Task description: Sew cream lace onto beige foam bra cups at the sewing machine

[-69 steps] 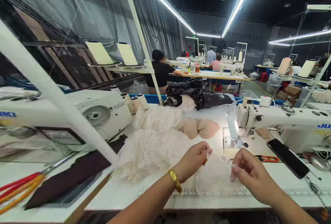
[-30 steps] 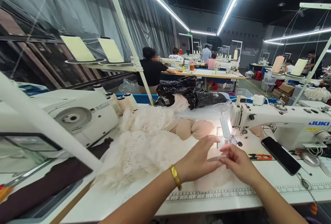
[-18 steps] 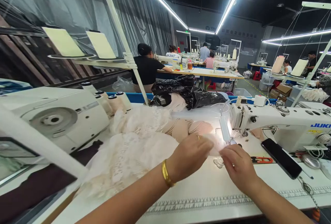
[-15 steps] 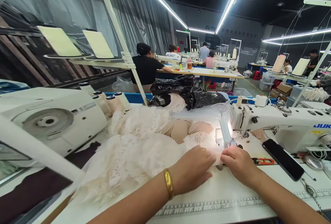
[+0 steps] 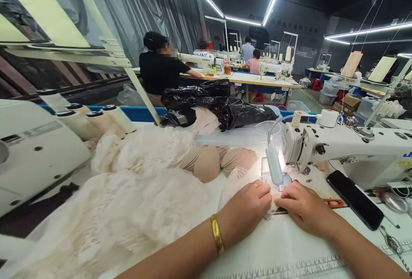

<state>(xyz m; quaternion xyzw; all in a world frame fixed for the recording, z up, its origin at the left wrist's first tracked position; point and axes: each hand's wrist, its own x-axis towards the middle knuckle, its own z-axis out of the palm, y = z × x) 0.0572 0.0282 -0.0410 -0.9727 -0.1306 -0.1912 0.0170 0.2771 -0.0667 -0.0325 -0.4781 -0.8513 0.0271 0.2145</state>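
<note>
My left hand (image 5: pixel 247 210), with a ring and a gold bracelet, is closed on a sheer white lace fabric (image 5: pixel 234 184) at the front of the sewing machine (image 5: pixel 350 141). Close by on the right, my right hand (image 5: pixel 304 206) is closed too, its fingertips pinching the fabric's edge beside the needle area. A small lit lamp (image 5: pixel 274 165) on a bendable neck hides part of the presser foot. Behind the lace lie beige pleated bra cups (image 5: pixel 207 165). A large heap of cream lace (image 5: pixel 138 201) spreads to the left of my hands.
Right of my right hand lie orange-handled thread snips (image 5: pixel 334 203) and a black phone (image 5: pixel 355 199). Thread cones (image 5: pixel 117 119) and another machine (image 5: pixel 38 141) stand at left. Black plastic bags (image 5: pixel 222 105) sit behind. A co-worker in black (image 5: pixel 162 66) sits farther back.
The view has turned and shifted, so the lace heap and cups appear farther left. The fingers of my left hand have drawn closer together. Both hands stay by the presser foot.
</note>
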